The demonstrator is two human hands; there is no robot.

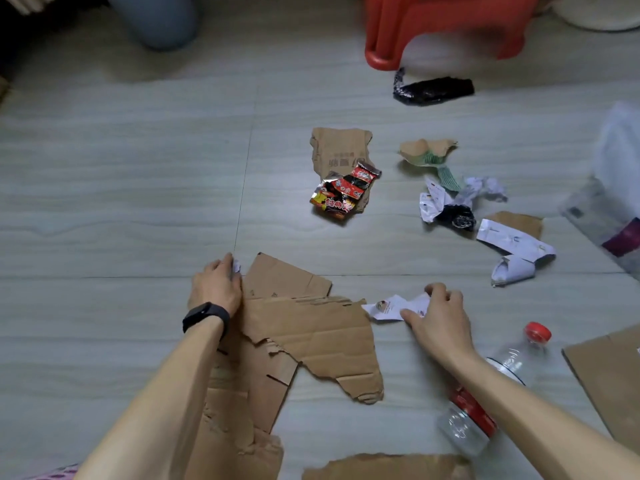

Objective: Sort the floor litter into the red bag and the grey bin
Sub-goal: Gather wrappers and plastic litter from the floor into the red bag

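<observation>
Early. Left grip curls round paper scrap, right grip pinches printed slip; cardboard, bottle, wrapper, rest lie unsorted on floor.

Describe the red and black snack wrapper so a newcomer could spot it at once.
From the red stool at the top of the view, come down the floor to the torn cardboard piece at mid-floor. The snack wrapper lies over its lower edge, the only shiny red-and-black printed thing among plain brown card and white paper.

"经典" on snack wrapper
</observation>
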